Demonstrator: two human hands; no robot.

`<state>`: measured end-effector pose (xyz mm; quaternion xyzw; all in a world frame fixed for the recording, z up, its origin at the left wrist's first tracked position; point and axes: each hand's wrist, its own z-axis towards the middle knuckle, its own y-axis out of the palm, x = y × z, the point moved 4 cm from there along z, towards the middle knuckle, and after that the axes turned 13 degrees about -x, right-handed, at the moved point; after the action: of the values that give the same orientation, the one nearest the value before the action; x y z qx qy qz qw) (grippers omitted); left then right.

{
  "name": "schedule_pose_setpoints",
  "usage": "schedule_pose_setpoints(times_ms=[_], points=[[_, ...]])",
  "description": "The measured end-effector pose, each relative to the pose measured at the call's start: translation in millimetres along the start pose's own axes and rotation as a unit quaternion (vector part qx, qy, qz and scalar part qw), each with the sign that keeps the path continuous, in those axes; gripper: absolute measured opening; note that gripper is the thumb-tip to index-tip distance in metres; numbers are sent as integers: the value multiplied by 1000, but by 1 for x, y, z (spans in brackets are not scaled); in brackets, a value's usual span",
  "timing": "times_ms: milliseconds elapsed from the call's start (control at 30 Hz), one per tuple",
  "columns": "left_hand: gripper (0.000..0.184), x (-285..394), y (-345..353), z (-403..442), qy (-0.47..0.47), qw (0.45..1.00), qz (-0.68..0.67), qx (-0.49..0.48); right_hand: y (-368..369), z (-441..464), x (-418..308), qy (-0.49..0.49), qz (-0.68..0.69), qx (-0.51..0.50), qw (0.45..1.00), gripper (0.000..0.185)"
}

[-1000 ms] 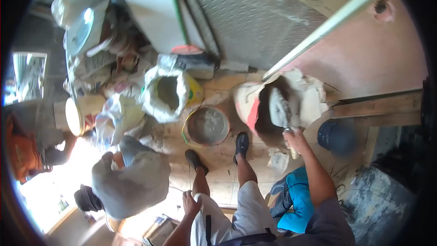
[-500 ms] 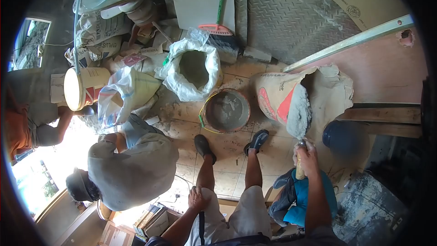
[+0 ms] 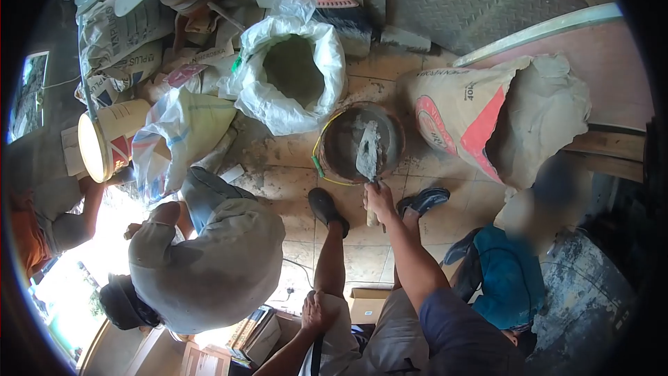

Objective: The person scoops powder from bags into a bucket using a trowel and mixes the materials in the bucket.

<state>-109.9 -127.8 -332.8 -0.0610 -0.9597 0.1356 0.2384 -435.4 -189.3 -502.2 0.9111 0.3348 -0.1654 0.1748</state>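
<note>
My right hand (image 3: pixel 378 202) is wrapped round the handle of a trowel (image 3: pixel 369 153), whose blade is over the round bucket (image 3: pixel 399 141) and carries grey powder. The bucket stands on the tiles in front of my feet, its yellow wire handle with a green grip hanging at the left. To its right lies an open paper sack (image 3: pixel 452 115) with a red print, its torn mouth facing right. My left hand (image 3: pixel 319 312) rests on my left knee, and its fingers look loosely spread with nothing in them.
A white-lined open bag (image 3: pixel 327 63) of grey material stands behind the bucket. Left are a plastic sack (image 3: pixel 198 125), a white pail (image 3: pixel 129 122) and a person in grey (image 3: pixel 216 264). A person in teal (image 3: pixel 511 278) is at the right. A broom (image 3: pixel 334 0) leans behind.
My right hand has carried the loaded trowel from the paper sack leftward to over the bucket. My left hand stays on my knee. The view has shifted.
</note>
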Motion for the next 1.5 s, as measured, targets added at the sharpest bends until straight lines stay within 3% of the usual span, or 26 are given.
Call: schedule_pose_setpoints(times_ms=[100, 233, 333, 633, 867, 1067, 1133, 1333, 1433, 1500], points=[[72, -10, 4, -3, -16, 999, -6, -38, -5, 46, 31, 28, 32, 4, 999, 15], [72, -21, 10, -7, 19, 1000, 7, -3, 2, 61, 49, 29, 51, 38, 998, 15], [72, -31, 20, -8, 1, 999, 5, -38, -1, 63, 55, 34, 56, 43, 997, 15], [72, -33, 24, -7, -17, 998, -18, -59, -4, 65, 38, 53, -22, -2, 998, 15], [75, -36, 28, -9, -15, 999, -15, -46, -3, 67, 25, 41, -8, 29, 999, 15], [75, -28, 23, -8, -22, 998, -10, -51, 9, 58, 35, 45, 67, 20, 997, 14], [74, -26, 21, -7, -42, 997, -15, -70, 14, 58, 48, 58, 207, 16, 977, 15], [72, -28, 25, -10, -37, 998, 7, -41, 26, 61, 54, 34, 253, 5, 967, 16], [75, -32, 27, -7, -44, 996, -18, -74, 27, 60, 45, 51, 234, 7, 971, 17], [76, -30, 27, -8, -45, 996, -19, -74, 27, 59, 35, 39, 42, 12, 998, 18]])
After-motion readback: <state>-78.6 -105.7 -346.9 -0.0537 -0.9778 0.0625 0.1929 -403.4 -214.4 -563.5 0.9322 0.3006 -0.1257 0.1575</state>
